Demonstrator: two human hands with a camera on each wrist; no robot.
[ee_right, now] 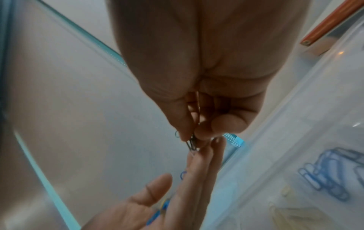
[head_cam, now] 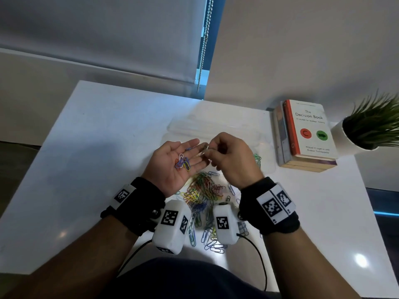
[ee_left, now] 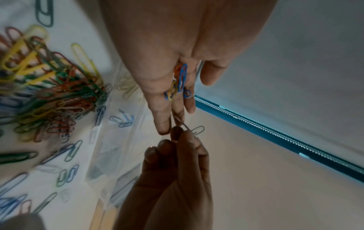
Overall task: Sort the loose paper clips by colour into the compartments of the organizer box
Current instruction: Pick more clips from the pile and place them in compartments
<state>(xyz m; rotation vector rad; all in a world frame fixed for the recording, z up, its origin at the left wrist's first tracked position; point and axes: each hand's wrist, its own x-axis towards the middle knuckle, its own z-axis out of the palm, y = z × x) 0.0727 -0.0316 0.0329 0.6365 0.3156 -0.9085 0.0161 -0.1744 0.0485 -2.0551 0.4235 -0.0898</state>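
Loose paper clips (head_cam: 203, 190) heaped on the bench (head_cam: 97, 137) by the near edge, mixed colours, many interlocked. Just beyond and above the heap, left hand (head_cam: 174, 162) palm up, fingers straight, cradling a few clips (head_cam: 183, 162) of blue, orange and yellow. Right hand (head_cam: 228, 156) curled, thumb and forefinger pinching one dark clip (ee_right: 192, 144) at the left fingertips (ee_right: 204, 154). Clear organizer box (head_cam: 216, 128) past the hands, mid-bench; blue clips (ee_right: 334, 169) already in one compartment, pale ones in another. Books (head_cam: 306, 134) and plant (head_cam: 371, 126) at far right edge. Best approach, likely: keep pinch firm, check colour, lower close over matching compartment before letting go; keep left palm level.
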